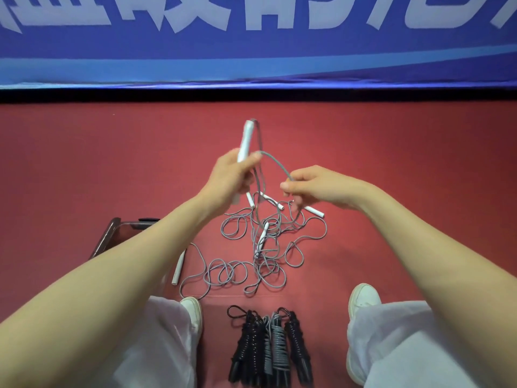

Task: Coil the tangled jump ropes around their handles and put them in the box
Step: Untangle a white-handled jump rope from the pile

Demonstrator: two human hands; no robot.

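My left hand [233,175] grips a white handle [245,141] that points up and away from me, with grey rope running from its top. My right hand [316,186] pinches that grey rope [275,163] a short way along, so it arches between the hands. Below them a tangle of grey ropes [263,247] with several white handles lies on the red floor. One white handle [179,267] lies apart at the left. A clear box [123,233] stands at the left, mostly hidden behind my left forearm.
Coiled black and grey ropes [270,345] lie in a row between my feet. My white shoes [193,312] and pale trousers flank them. A blue banner [251,37] with white lettering stands along the far edge of the red floor [391,152].
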